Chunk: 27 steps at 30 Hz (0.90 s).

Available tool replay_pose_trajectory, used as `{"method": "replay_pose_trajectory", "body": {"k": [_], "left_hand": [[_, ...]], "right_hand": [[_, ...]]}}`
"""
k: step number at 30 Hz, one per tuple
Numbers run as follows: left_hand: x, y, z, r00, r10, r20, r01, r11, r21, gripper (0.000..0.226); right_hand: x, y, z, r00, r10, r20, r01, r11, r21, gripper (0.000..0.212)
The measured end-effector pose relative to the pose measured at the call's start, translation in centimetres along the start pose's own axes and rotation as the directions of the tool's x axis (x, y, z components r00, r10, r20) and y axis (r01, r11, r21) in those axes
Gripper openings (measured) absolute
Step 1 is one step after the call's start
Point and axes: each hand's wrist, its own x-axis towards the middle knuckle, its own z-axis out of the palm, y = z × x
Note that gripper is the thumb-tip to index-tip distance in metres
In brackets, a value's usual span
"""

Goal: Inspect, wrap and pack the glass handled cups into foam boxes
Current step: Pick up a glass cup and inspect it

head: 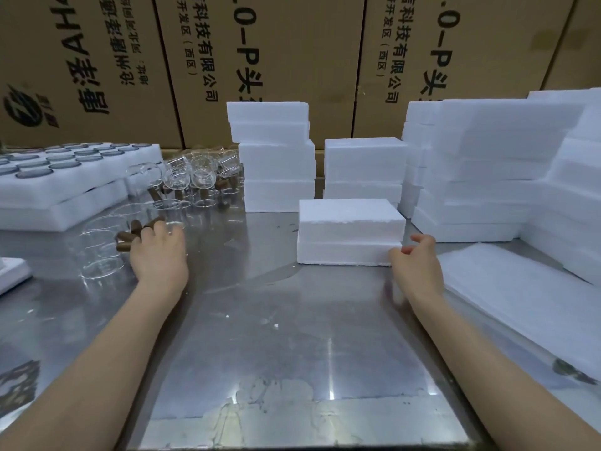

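Observation:
Several clear glass cups (100, 242) with brown handles lie and stand on the left of the steel table (276, 336), with more cups (201, 174) farther back. My left hand (159, 255) reaches into the near group, its fingers curled over the rim of one glass cup (174, 226). A closed white foam box (349, 231) sits in the middle of the table. My right hand (418, 260) is at the box's near right corner. Its thumb touches the front face, and its fingers hang loosely curled just beside the box.
Stacks of foam boxes (276, 164) stand behind the middle box, and a bigger stack (487, 177) rises at the right. A pile of white foam sheets (527, 304) lies at the right. Foam trays (65, 190) holding cups sit at the left. Cardboard cartons (260, 43) wall off the back.

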Motion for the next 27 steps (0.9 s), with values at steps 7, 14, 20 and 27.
{"method": "replay_pose_trajectory", "body": {"k": [7,14,20,27], "left_hand": [[0.7,-1.3,0.0,0.998,-0.059,-0.023,0.055,0.985,-0.162,0.036],[0.1,0.0,-1.6,0.996,0.055,-0.066,-0.065,0.985,-0.157,0.031],[-3.3,6.6,-3.7,0.88,0.462,-0.109,-0.471,0.878,-0.082,0.031],[-7.3,12.4,-5.2,0.575,0.807,-0.133,-0.818,0.57,-0.08,0.023]], "right_hand": [[0.0,0.1,0.0,1.0,-0.006,-0.005,0.006,1.0,0.011,0.052],[0.0,0.0,0.1,1.0,-0.002,0.005,0.002,1.0,0.014,0.052],[-0.3,-0.3,0.0,1.0,0.021,0.013,-0.021,0.999,0.031,0.056],[-0.8,-0.7,-0.1,0.992,-0.008,-0.127,0.02,0.995,0.095,0.046]]}}
